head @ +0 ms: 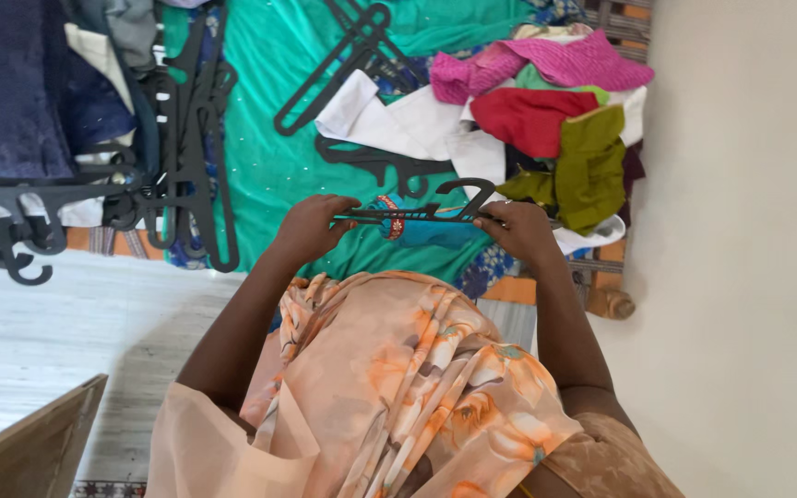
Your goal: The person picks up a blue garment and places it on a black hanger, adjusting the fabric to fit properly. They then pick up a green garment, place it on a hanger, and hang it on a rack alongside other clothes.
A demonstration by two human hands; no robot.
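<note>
My left hand (311,229) and my right hand (518,231) both grip a black plastic hanger (422,214), held level over a green cloth (274,138). The left hand pinches one end of the hanger. The right hand holds the other end, near its hook. A small blue and red cloth (412,229) hangs from the hanger between my hands. Peach floral fabric (398,369) drapes over my lap below.
A heap of pink, red, olive and white clothes (546,111) lies to the right. Loose black hangers (352,55) rest on the green cloth. More hangers with dark garments (94,175) hang at left. A pale wall (749,231) is at right, with a wooden edge (29,447) at the lower left.
</note>
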